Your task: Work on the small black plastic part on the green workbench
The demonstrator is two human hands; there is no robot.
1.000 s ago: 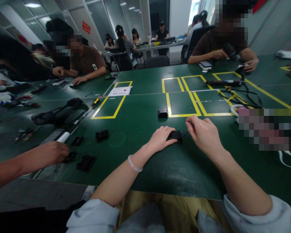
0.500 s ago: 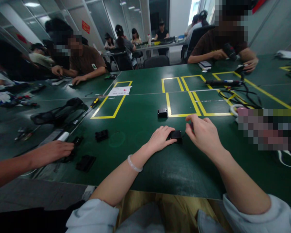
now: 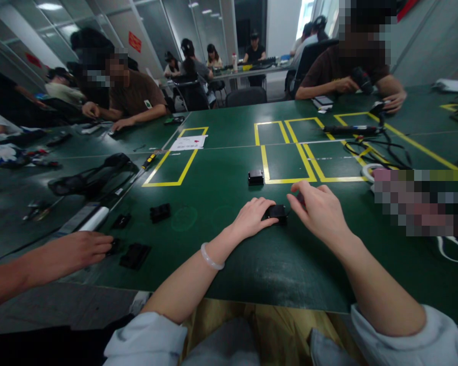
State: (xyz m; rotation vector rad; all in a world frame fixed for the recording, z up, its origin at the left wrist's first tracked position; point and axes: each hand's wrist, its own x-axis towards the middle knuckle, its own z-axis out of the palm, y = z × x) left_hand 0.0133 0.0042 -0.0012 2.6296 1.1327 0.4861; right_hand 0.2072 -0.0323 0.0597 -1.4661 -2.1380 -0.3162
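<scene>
My left hand point(image 3: 252, 216) has its thumb and fingers around the left side of a small black box-shaped part point(image 3: 278, 213), which rests on the green table. Just to the right of that part is my right hand point(image 3: 316, 206), its thumb and index finger curled toward each other. Anything inside that curl is too dark and small to make out. A similar black block point(image 3: 256, 177) sits behind the held part, by the yellow tape. To the left lie more black parts, one notched point(image 3: 160, 213) and one flatter point(image 3: 135, 255).
A co-worker's hand point(image 3: 86, 249) reaches in from the left over a small black part. Yellow tape frames point(image 3: 290, 181) mark the green table point(image 3: 244, 274). A black tool with a cable point(image 3: 353, 130) lies back right. Co-workers sit across the table.
My right hand has shifted slightly left, closer to the black part. My left hand stays put. The co-worker's hand has drawn back a little, uncovering a small black part.
</scene>
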